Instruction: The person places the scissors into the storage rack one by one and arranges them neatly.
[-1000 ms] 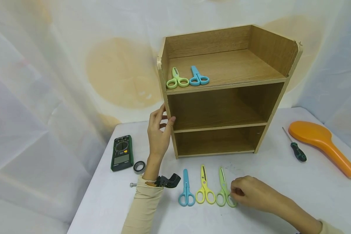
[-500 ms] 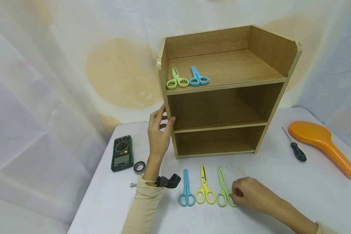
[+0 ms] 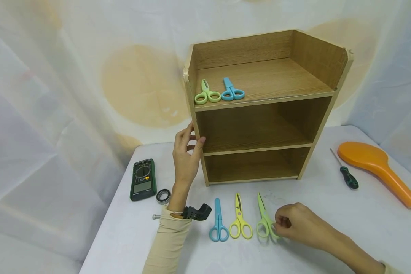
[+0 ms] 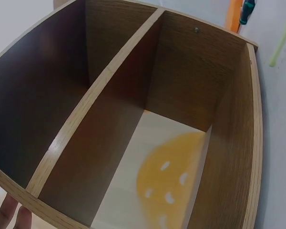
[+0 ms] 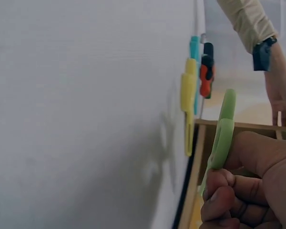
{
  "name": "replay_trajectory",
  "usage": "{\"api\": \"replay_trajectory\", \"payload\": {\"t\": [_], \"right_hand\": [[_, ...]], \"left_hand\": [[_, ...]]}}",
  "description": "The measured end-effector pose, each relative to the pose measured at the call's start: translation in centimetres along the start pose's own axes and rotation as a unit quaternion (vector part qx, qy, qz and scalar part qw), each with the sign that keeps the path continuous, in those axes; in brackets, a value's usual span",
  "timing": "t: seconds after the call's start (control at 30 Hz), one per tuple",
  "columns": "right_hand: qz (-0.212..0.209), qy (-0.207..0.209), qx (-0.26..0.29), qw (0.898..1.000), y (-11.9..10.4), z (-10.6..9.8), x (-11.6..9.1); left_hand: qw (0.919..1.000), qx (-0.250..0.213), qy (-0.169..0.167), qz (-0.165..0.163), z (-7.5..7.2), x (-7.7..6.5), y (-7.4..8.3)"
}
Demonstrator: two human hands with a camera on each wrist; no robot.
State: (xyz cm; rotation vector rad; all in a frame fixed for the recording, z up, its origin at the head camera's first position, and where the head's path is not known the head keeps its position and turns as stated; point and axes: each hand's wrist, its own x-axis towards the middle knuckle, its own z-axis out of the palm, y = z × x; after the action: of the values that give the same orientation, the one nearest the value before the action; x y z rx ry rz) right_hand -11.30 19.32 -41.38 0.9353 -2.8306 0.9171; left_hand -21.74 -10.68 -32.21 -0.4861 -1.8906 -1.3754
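Observation:
With thumb and fingers my left hand (image 3: 186,163) grips the left side panel of a small wooden shelf unit (image 3: 257,150); in the left wrist view its fingertips (image 4: 7,212) show outside that panel. My right hand (image 3: 305,226) pinches a handle ring of light green scissors (image 3: 264,213), lifted a little off the table, blades toward the shelf. The right wrist view shows the ring (image 5: 223,143) between thumb and fingers. Left of them lie yellow scissors (image 3: 239,217) and blue scissors (image 3: 218,220), side by side on the table.
Green scissors (image 3: 207,92) and blue scissors (image 3: 232,90) lie on the shelf's top. At left are a multimeter (image 3: 143,179), a bearing (image 3: 163,196) and a bolt (image 3: 156,216). A screwdriver (image 3: 348,177) and an orange paddle-shaped object (image 3: 376,163) lie at right.
My right hand has moved slightly right and raised the light green scissors off the table. The left hand stays on the shelf unit.

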Motion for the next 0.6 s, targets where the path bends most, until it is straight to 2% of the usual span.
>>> {"api": "replay_trajectory", "payload": {"t": [0.2, 0.6], "right_hand": [[-0.005, -0.003, 0.014, 1.000, -0.6, -1.3, 0.0], [-0.044, 0.018, 0.024, 0.999, -2.2, -3.9, 0.1]], "left_hand": [[1.0000, -0.005, 0.000, 0.006, 0.0, 0.0, 0.0], [1.0000, -0.005, -0.003, 0.003, 0.0, -0.1, 0.1]]}}
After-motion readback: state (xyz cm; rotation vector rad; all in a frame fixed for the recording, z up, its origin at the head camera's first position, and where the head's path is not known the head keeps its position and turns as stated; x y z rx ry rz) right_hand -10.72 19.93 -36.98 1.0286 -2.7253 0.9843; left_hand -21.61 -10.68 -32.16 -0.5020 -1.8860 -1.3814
